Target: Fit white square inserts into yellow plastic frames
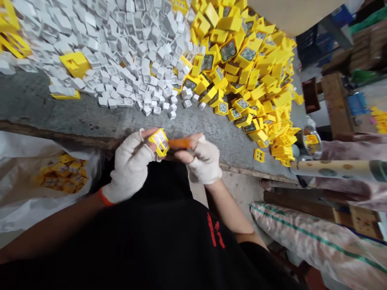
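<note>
Near the table's front edge, my left hand [131, 163], in a white fingerless glove, grips a small yellow plastic piece with a window-like frame [159, 142] over a pale inside. My right hand [205, 158], gloved the same way, is closed around an orange tool [180, 143], blurred along its length. The tool's left end points at the yellow piece and meets its right side; its exact tip is too smeared to make out.
A heap of small white plastic pieces [121, 52] covers the table's left and middle. Yellow plastic housings [242, 72] pile up on the right. One loose yellow frame [259, 155] lies near the front edge. A white bag [18, 157] with yellow pieces [65, 173] hangs at lower left.
</note>
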Available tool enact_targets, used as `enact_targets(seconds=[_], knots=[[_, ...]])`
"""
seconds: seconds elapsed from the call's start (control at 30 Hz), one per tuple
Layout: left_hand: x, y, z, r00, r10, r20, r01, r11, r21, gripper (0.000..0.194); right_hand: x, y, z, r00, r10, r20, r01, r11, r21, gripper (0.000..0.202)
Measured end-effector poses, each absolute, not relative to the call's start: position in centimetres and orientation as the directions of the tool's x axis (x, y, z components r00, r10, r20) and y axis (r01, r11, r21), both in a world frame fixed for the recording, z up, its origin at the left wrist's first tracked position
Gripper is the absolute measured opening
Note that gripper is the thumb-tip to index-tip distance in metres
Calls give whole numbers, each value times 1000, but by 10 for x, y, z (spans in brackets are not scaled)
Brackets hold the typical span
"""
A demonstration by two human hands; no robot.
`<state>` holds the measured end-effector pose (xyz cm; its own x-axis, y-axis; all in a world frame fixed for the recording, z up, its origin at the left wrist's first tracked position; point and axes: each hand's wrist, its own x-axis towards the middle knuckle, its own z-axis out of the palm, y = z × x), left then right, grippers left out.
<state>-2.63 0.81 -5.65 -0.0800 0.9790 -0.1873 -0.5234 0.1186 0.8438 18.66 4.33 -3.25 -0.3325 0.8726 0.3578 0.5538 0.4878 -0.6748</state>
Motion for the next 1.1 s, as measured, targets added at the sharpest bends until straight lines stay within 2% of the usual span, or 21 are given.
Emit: enact_targets(seconds=[0.13,0.23,0.3,0.4,0.47,0.53,0.6,0.67,0.8,0.93,1.1], knots=[[-29,17,-42,-79,947,-312,-658,186,730,40,190,111,-31,-254,948,191,817,317,-481,27],[-31,18,-38,-80,938,-337,-648,208,733,34,176,148,-40,-280,959,38,887,274,-371,33],[-32,17,-38,-78,933,-350,-644,221,732,28,170,152,-46,-290,956,35,858,276,-433,24],[-34,18,-37,-63,930,-362,-666,231,709,27,173,128,-48,-279,954,107,616,264,-742,18],[-33,19,-35,-41,933,-358,-680,237,694,27,180,105,-44,-265,957,120,353,212,-911,30],[-31,20,-34,-7,935,-353,-679,255,688,25,186,83,-38,-252,963,94,155,135,-979,45],[-26,20,-33,25,938,-346,-672,272,689,24,190,67,-35,-227,971,81,46,93,-995,50],[-20,19,-33,54,941,-334,-675,281,682,25,191,56,-33,-179,975,132,13,137,-990,48],[-7,16,-33,120,943,-312,-678,307,668,33,192,40,-35,-156,939,308,174,333,-927,42],[3,15,-31,118,959,-257,-618,273,737,36,196,28,-37,-178,866,468,303,500,-811,27],[14,12,-35,25,991,-132,-559,124,820,32,200,21,-39,-156,841,518,388,535,-751,35]])
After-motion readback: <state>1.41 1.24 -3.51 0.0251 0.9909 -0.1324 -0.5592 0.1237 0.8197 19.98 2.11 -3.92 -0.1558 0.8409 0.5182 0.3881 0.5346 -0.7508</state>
